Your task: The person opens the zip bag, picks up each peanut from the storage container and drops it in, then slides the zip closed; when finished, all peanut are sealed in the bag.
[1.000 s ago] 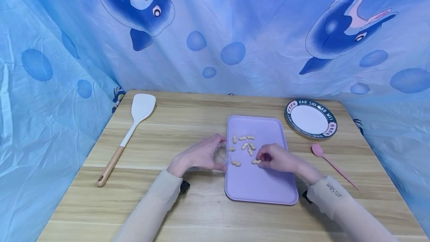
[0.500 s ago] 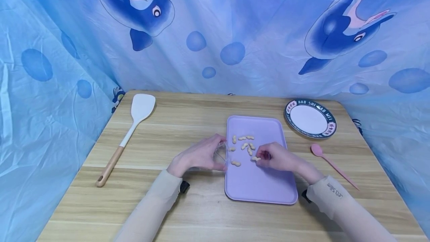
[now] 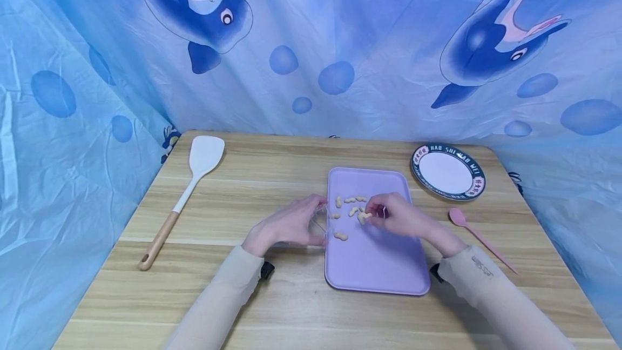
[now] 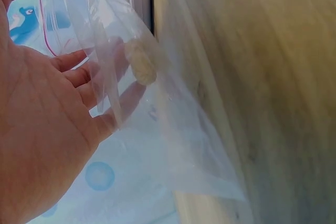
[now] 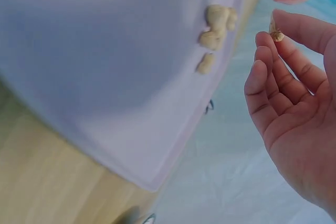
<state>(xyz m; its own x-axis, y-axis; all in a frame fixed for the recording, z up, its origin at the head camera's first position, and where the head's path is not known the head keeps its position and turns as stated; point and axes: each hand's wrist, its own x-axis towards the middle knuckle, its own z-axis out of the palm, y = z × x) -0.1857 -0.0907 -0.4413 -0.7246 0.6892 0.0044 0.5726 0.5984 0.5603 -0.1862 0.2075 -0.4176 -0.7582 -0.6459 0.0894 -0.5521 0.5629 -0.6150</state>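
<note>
My left hand (image 3: 293, 223) holds a clear plastic zip bag (image 4: 191, 145) spread at the tray's left edge. Through its film in the left wrist view a peanut (image 4: 140, 65) shows near the fingers. Over the lilac tray (image 3: 376, 266), my right hand (image 3: 399, 215) pinches an unshelled peanut (image 5: 276, 35) between thumb and fingertips. Several more peanuts (image 3: 342, 236) lie on the upper left part of the tray, some close together. From the head view the bag is hard to make out, being transparent.
To the left lies a white spatula (image 3: 206, 156) with a wooden handle. A dark-rimmed plate (image 3: 446, 173) sits at the back right, and a pink spoon (image 3: 481, 237) lies just right of the tray. A blue dolphin-print curtain (image 3: 311, 53) hangs behind the wooden table (image 3: 272, 166).
With the peanut in its fingers, my right hand has lifted and moved up and left over the tray, near the other peanuts. The left hand and bag have stayed put.
</note>
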